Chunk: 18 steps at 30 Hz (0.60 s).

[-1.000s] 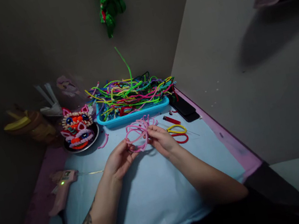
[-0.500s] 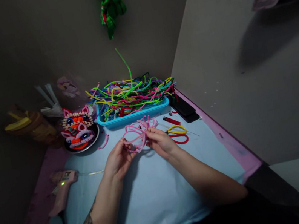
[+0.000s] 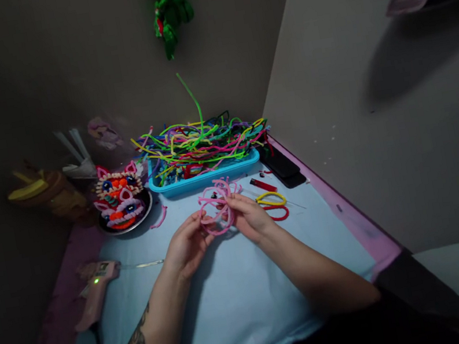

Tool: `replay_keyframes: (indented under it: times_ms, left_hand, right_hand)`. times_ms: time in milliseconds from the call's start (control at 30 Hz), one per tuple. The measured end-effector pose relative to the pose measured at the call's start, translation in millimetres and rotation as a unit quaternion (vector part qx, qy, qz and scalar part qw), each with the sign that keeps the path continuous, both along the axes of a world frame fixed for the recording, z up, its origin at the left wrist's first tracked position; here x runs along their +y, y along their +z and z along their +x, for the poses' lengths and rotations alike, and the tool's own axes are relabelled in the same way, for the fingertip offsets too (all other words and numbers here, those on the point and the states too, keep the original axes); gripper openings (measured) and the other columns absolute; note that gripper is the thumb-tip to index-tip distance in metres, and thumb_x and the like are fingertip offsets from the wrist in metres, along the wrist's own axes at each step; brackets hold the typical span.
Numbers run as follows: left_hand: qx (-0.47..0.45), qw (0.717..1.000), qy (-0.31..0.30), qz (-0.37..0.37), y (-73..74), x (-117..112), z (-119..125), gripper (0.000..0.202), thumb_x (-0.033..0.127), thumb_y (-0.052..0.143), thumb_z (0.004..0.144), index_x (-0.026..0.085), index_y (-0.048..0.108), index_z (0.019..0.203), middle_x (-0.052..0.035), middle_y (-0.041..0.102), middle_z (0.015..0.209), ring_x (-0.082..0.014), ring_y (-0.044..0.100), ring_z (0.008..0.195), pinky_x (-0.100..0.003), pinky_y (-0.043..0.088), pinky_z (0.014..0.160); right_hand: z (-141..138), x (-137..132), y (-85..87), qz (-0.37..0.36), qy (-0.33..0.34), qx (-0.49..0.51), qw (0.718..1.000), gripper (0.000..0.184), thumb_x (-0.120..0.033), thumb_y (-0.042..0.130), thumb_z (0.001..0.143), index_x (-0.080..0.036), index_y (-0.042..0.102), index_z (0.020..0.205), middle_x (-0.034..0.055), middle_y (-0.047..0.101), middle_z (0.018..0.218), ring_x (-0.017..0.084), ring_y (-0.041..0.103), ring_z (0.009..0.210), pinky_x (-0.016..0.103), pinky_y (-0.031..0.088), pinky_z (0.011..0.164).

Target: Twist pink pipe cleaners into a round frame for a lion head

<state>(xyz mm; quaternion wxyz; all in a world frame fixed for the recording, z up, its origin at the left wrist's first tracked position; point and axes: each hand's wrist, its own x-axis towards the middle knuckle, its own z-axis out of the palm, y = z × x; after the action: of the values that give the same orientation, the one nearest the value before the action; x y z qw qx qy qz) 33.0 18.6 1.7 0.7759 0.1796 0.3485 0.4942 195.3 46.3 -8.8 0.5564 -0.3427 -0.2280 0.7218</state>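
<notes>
A bundle of looped pink pipe cleaners (image 3: 221, 233) is held up between my two hands, above the blue table cover (image 3: 241, 293). My left hand (image 3: 190, 238) is closed on the loops at the bundle's left side, thumb and fingers pinching. My right hand (image 3: 249, 214) grips the right side, where several strands gather and their ends stick up. Just right of my right hand lie scissors (image 3: 273, 200) with one yellow and one red handle, their blades hidden behind the hand. A red lighter (image 3: 263, 184) lies beyond them.
A blue tray (image 3: 208, 179) heaped with colourful pipe cleaners stands at the back. Left are a bowl (image 3: 148, 209) with two fuzzy lion heads and a lit pink glue gun (image 3: 100, 290). A black phone-like slab (image 3: 283, 166) lies right. A pink strip (image 3: 159, 216) lies near the bowl.
My left hand has moved right, toward my right hand, and the loops are drawn closer together. My right hand has shifted only slightly right.
</notes>
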Motion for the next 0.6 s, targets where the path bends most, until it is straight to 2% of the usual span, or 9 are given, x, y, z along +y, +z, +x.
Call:
replay_keyframes:
  times_ms: [100, 233, 300, 433, 500, 600]
  left_hand:
    - [-0.022, 0.998, -0.058, -0.024, 1.3, 0.0, -3.6, 0.018, 0.016, 0.056, 0.088, 0.009, 0.069, 0.097, -0.0084, 0.072, 0.078, -0.0180, 0.069, 0.071, -0.035, 0.059, 0.074]
    - [-0.006, 0.995, -0.094, -0.022, -1.8, -0.1, -6.3, 0.018, 0.014, 0.054, 0.089, 0.007, 0.070, 0.093, -0.0104, 0.073, 0.076, -0.0193, 0.070, 0.069, -0.035, 0.060, 0.071]
    - [-0.009, 0.996, -0.077, -0.034, -4.3, 0.9, -5.7, 0.017, 0.010, 0.053, 0.088, 0.008, 0.070, 0.089, -0.0092, 0.073, 0.074, -0.0188, 0.070, 0.068, -0.035, 0.061, 0.069]
    - [-0.031, 0.996, 0.009, -0.085, -6.5, 6.2, -4.1, 0.019, 0.007, 0.049, 0.090, 0.009, 0.067, 0.086, -0.0072, 0.072, 0.076, -0.0171, 0.071, 0.068, -0.034, 0.061, 0.068]
    - [-0.043, 0.993, 0.036, -0.101, -5.5, 8.2, -4.1, 0.018, 0.005, 0.049, 0.089, 0.009, 0.067, 0.086, -0.0076, 0.072, 0.076, -0.0175, 0.071, 0.070, -0.033, 0.061, 0.069]
    - [-0.062, 0.994, 0.033, -0.085, -2.8, 8.3, -4.7, 0.017, 0.002, 0.050, 0.088, 0.008, 0.066, 0.085, -0.0082, 0.070, 0.074, -0.0179, 0.070, 0.070, -0.033, 0.061, 0.072]
  right_hand:
    - [4.9, 0.5, 1.2, -0.007, 0.028, -0.009, 1.000, 0.028, -0.030, 0.086, 0.055, -0.016, 0.068, 0.071, -0.0007, 0.066, 0.065, 0.012, 0.059, 0.062, 0.024, 0.046, 0.058]
    - [7.3, -1.2, 3.6, -0.001, 0.061, -0.034, 0.998, 0.029, -0.030, 0.087, 0.053, -0.014, 0.070, 0.070, 0.0001, 0.067, 0.067, 0.010, 0.057, 0.060, 0.022, 0.044, 0.057]
    - [6.3, -2.2, 4.8, 0.007, 0.055, -0.042, 0.998, 0.030, -0.031, 0.088, 0.051, -0.015, 0.069, 0.067, -0.0011, 0.066, 0.066, 0.008, 0.054, 0.059, 0.020, 0.041, 0.055]
    - [3.7, -5.0, 6.9, 0.030, 0.030, -0.039, 0.998, 0.028, -0.033, 0.087, 0.054, -0.017, 0.066, 0.064, -0.0044, 0.060, 0.061, 0.008, 0.049, 0.058, 0.021, 0.038, 0.057]
    - [3.0, -7.1, 7.1, 0.036, 0.032, -0.049, 0.998, 0.027, -0.034, 0.086, 0.056, -0.017, 0.065, 0.062, -0.0028, 0.062, 0.068, 0.009, 0.052, 0.065, 0.022, 0.039, 0.063]
    - [2.5, -10.0, 5.7, 0.047, 0.038, -0.088, 0.994, 0.027, -0.035, 0.085, 0.056, -0.017, 0.066, 0.062, 0.0010, 0.067, 0.085, 0.014, 0.056, 0.082, 0.025, 0.041, 0.076]
